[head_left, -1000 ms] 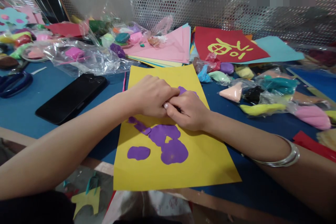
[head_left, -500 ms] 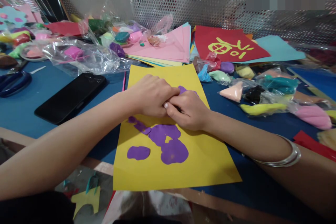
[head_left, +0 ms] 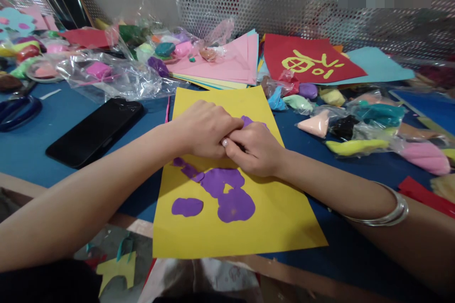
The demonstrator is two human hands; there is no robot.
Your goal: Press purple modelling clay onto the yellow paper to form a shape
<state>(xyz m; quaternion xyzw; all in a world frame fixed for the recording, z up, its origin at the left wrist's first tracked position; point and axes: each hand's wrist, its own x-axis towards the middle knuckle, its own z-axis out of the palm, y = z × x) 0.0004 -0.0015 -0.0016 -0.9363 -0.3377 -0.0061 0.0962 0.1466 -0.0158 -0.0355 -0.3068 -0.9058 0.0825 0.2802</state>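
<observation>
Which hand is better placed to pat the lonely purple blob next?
Probably the left hand: it's nearer that purple blob, on the yellow paper's left side. The right hand is farther right.

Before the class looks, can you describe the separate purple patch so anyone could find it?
On the blue table, find the central yellow sheet. Toward its lower left lies a flat purple patch. It stands alone, unlike the larger joined purple shapes to its right.

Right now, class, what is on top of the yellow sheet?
Flat purple pieces lie on the yellow sheet, and another purple patch shows partly beyond the right hand. The left hand touches the right over the sheet; whatever lies directly beneath both is covered.
</observation>
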